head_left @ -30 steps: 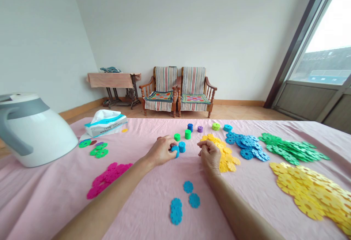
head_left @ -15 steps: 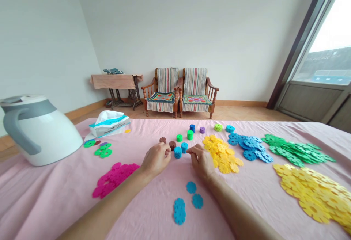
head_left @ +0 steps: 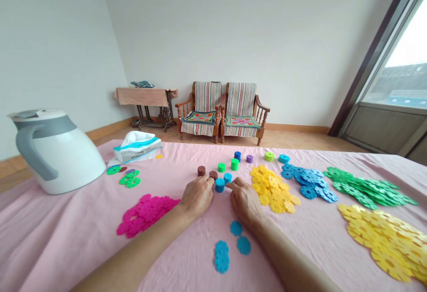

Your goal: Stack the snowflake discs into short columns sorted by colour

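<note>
Fingers (head_left: pixel 237 185) beside two blue stacks (head_left: pixel 219 186)

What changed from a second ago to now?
The left hand has let go of the nearer blue stack and drawn back toward the person, uncovering two brown stacks. The right hand has moved left from in front of the smaller yellow pile to beside the farther blue stack; contact is unclear. Unchanged: the pink pile, loose blue pieces, green pile and jug.
</note>
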`<action>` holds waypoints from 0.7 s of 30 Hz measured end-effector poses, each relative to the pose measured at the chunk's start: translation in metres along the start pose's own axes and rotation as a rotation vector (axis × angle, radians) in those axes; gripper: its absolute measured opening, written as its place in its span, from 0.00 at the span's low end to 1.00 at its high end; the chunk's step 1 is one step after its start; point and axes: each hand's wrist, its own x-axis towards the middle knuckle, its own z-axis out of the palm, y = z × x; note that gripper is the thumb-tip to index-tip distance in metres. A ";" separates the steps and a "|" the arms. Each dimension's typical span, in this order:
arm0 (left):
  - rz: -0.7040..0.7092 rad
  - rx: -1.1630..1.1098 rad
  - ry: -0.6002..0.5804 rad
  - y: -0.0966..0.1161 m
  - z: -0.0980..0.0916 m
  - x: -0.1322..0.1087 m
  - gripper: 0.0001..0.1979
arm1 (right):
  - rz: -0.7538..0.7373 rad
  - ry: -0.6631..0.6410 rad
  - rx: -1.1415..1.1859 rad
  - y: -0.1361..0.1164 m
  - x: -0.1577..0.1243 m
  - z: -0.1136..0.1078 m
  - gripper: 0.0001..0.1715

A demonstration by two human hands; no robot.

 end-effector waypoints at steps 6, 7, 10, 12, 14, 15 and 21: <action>0.017 0.022 -0.002 -0.001 0.003 0.001 0.10 | -0.011 -0.003 -0.002 0.000 0.000 0.001 0.20; 0.026 0.027 -0.001 -0.001 0.003 0.001 0.10 | -0.015 0.001 0.001 0.001 0.000 0.002 0.20; 0.041 0.031 0.000 -0.002 0.003 0.001 0.10 | -0.024 0.011 0.013 0.001 0.000 0.002 0.20; 0.032 0.024 0.000 -0.001 0.003 0.001 0.10 | -0.027 0.016 0.022 0.001 0.000 0.002 0.20; 0.022 0.020 -0.005 0.000 0.002 0.001 0.10 | -0.031 0.019 0.029 0.001 0.000 0.002 0.21; 0.022 0.019 -0.007 0.000 0.001 0.001 0.10 | -0.034 0.020 0.032 0.001 0.000 0.002 0.21; 0.022 0.016 -0.006 0.001 0.000 0.001 0.10 | -0.049 0.023 0.054 0.002 0.000 0.002 0.22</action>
